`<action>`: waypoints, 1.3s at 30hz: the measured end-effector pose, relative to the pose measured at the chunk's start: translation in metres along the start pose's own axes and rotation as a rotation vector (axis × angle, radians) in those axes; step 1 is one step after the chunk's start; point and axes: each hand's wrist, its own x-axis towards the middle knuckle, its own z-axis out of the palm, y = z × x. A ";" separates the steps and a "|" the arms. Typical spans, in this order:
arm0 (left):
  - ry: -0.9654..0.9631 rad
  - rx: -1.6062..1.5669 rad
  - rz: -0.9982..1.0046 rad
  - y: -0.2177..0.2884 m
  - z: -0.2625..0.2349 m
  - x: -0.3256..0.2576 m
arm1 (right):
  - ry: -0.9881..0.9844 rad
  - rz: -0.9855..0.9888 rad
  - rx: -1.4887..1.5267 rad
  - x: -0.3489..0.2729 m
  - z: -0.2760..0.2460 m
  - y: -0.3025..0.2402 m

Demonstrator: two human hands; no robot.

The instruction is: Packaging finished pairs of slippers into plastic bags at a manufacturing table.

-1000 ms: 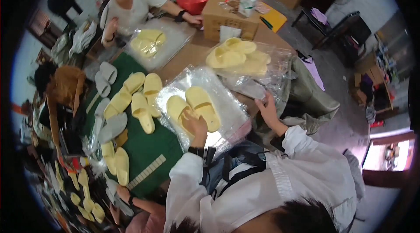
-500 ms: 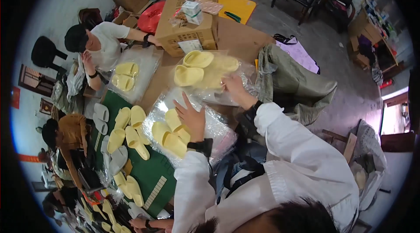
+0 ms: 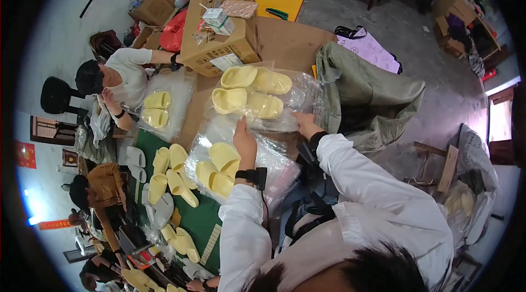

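Note:
A pair of yellow slippers (image 3: 247, 103) lies in a clear plastic bag (image 3: 300, 95) in front of me, soles and straps partly under the film. My left hand (image 3: 245, 145) is closed at the bag's near left edge, fingertips pinched by the slippers' heel end. At the near right corner my right hand (image 3: 306, 123) grips the same bag's film. Closer to me, a second pair of yellow slippers (image 3: 216, 174) rests on a stack of clear plastic bags (image 3: 268, 155), just left of my left wrist.
A cardboard box (image 3: 233, 45) with small packages on top stands beyond the bag. A grey-green sack (image 3: 367, 95) sits at the right. More yellow slippers (image 3: 178, 174) are spread over a green mat (image 3: 205, 218). Co-workers sit along the left, one beside a bagged pair (image 3: 157, 108).
My left hand has left the lower slippers and moved to the upper bag's near edge, its spread fingers now closed. My right hand has drawn toward me along the bag. The view has shifted slightly.

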 end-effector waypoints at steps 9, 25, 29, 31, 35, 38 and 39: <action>-0.072 -0.079 0.211 0.021 0.001 -0.006 | -0.213 -0.628 0.045 -0.121 -0.005 -0.033; -0.293 -0.318 0.582 0.079 -0.036 -0.109 | -0.116 -0.831 0.132 -0.183 -0.063 -0.041; -0.135 -0.568 0.467 0.095 -0.021 -0.139 | -0.314 -0.880 0.430 -0.187 -0.136 -0.082; -0.150 -0.528 0.381 0.082 -0.003 -0.146 | -0.222 -0.883 0.366 -0.220 -0.181 -0.103; -0.355 -0.342 0.520 0.107 0.046 -0.162 | -0.100 -1.140 0.501 -0.259 -0.299 -0.120; -0.523 -0.213 0.662 0.122 0.101 -0.169 | 0.013 -1.132 0.541 -0.271 -0.365 -0.120; -0.525 -0.157 0.716 0.126 0.120 -0.171 | 0.053 -1.127 0.529 -0.270 -0.383 -0.121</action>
